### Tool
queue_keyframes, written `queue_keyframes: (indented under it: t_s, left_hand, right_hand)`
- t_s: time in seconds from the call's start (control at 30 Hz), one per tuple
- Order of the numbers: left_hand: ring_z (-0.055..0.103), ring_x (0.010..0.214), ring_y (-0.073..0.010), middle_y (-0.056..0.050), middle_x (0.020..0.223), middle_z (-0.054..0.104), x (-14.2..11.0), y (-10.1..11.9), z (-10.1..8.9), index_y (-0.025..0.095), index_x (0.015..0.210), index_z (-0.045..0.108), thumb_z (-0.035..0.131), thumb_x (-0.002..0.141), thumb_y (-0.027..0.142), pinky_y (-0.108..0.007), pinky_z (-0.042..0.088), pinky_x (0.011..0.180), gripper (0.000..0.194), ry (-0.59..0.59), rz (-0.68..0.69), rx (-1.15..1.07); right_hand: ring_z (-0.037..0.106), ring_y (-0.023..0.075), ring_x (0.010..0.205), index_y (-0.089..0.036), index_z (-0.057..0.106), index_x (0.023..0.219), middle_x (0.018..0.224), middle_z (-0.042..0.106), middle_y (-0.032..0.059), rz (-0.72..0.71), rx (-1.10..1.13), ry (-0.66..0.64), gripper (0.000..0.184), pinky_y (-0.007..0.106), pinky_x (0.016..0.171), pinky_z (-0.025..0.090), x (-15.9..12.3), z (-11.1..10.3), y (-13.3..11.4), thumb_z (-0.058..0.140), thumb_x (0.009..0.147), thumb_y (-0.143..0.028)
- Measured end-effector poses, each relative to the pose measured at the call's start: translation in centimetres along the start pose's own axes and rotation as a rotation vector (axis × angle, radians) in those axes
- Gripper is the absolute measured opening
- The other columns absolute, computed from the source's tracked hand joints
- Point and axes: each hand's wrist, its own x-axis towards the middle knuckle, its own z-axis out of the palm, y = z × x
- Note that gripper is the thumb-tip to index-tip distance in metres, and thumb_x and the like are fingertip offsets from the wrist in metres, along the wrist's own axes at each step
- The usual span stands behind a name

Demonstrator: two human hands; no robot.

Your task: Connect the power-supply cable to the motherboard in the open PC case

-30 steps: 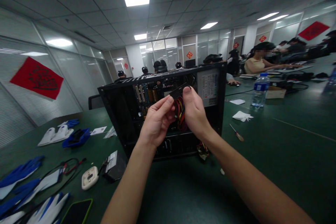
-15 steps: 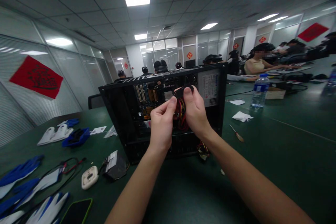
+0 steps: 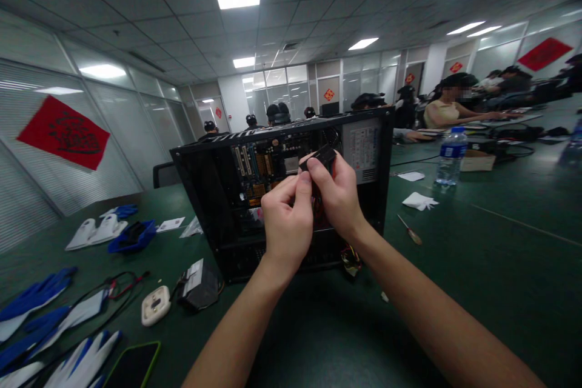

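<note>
In front of me stands an open black computer case (image 3: 196, 194), its inside facing me. Over the opening my right hand (image 3: 340, 195) pinches a black power connector (image 3: 325, 155), thumb on top. My left hand (image 3: 289, 216) is closed at the connector's lower left end, thumb and forefinger together; its other fingers curl out of sight. Red and yellow wires (image 3: 319, 211) hang below the connector, mostly hidden by my hands. Behind them is the motherboard (image 3: 249, 163), with the labelled power supply (image 3: 361, 147) at the upper right.
On the green table (image 3: 491, 279) lie a screwdriver (image 3: 410, 231), a water bottle (image 3: 451, 157), gloves (image 3: 84, 361), a phone (image 3: 133, 367), a black boxy part (image 3: 199, 285) and a blue tray (image 3: 133, 237). Loose wires (image 3: 350, 259) hang from the case's lower edge. Several people sit beyond.
My left hand has moved right and turned more upright, closer to my right hand. The connector has tilted in my fingers, and my right thumb has slid left along it.
</note>
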Motion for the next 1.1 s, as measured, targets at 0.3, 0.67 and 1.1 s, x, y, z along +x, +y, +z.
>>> queue_keyframes:
  t_s: [0.3,0.67,1.1]
  left_hand:
    - [0.057,0.082,-0.0199,-0.007,0.084,0.064,0.0,0.8,-0.8,0.019,0.074,0.062,0.054,0.093,0.022,-0.029,0.042,0.076,0.021,-0.109,0.181,0.431]
    - [0.061,0.084,-0.0217,-0.009,0.089,0.066,0.2,1.1,-1.2,0.017,0.090,0.064,0.048,0.097,0.022,-0.032,0.045,0.079,0.018,-0.173,0.253,0.648]
    - [0.059,0.075,-0.0206,-0.007,0.082,0.063,1.1,0.0,-1.8,0.017,0.086,0.065,0.048,0.095,0.020,-0.030,0.044,0.072,0.020,-0.164,0.253,0.720]
  right_hand:
    - [0.055,0.0166,0.075,-0.022,0.055,0.090,0.081,0.056,0.0008,0.005,0.046,-0.010,0.038,0.032,0.073,0.049,-0.3,0.3,0.1,0.049,0.096,-0.060]
    - [0.056,0.0167,0.079,-0.023,0.051,0.092,0.085,0.056,0.0012,0.044,0.073,-0.040,0.039,0.031,0.072,0.049,-0.3,0.3,0.4,0.040,0.100,-0.060]
    - [0.057,0.0167,0.080,-0.023,0.048,0.096,0.087,0.059,0.0006,0.011,-0.029,-0.109,0.031,0.032,0.075,0.048,-0.2,0.3,1.2,0.044,0.101,-0.053]
